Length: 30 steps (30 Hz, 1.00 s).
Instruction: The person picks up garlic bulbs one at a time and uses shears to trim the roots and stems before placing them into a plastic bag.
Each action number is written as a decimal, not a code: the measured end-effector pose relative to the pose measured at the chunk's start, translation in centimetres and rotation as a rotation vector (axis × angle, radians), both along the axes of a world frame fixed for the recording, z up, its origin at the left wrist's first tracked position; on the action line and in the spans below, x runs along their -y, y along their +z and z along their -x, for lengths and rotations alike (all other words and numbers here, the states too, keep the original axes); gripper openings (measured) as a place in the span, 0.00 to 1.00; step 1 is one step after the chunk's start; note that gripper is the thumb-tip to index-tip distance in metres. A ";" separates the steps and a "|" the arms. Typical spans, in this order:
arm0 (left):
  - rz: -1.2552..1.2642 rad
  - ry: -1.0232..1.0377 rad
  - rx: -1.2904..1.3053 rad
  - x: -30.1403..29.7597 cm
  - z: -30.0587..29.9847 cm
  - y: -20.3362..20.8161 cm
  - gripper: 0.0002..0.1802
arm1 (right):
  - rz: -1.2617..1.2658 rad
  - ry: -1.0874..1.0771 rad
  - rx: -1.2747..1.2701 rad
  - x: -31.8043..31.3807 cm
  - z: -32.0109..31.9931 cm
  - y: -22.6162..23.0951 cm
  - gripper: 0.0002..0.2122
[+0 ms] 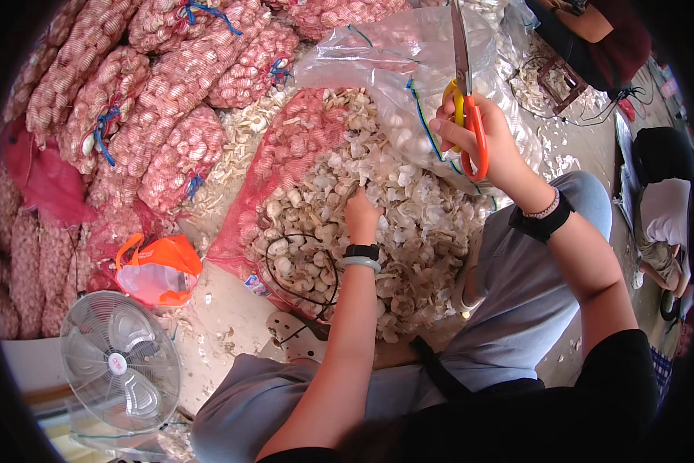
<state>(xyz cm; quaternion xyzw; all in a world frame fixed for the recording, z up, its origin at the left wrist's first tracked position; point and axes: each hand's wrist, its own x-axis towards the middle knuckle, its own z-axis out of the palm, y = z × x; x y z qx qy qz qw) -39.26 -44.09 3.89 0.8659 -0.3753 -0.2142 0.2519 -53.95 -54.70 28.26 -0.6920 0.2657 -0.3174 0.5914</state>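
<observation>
Nearest is your black short sleeve, at four o'clock. At one o'clock, your right hand's fingers wrap steel scissors with orange-and-yellow handles, blades toward twelve, presumably sparing your left hand. Its fingertips dip into the central papery white garlic heap; I can't tell their grip.

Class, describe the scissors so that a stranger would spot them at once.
From the big heap of garlic and loose skins in the picture's middle, move up and right to the person's right-hand grip. It holds the scissors, blades pointing up. Their yellow and orange handle loops set them apart from the clear plastic bag behind.
</observation>
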 end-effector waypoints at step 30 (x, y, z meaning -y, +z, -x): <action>1.439 0.153 -2.221 -1.6 -7.4 12.5 0.23 | 0.305 0.137 -0.434 -0.5 -1.1 -2.7 0.19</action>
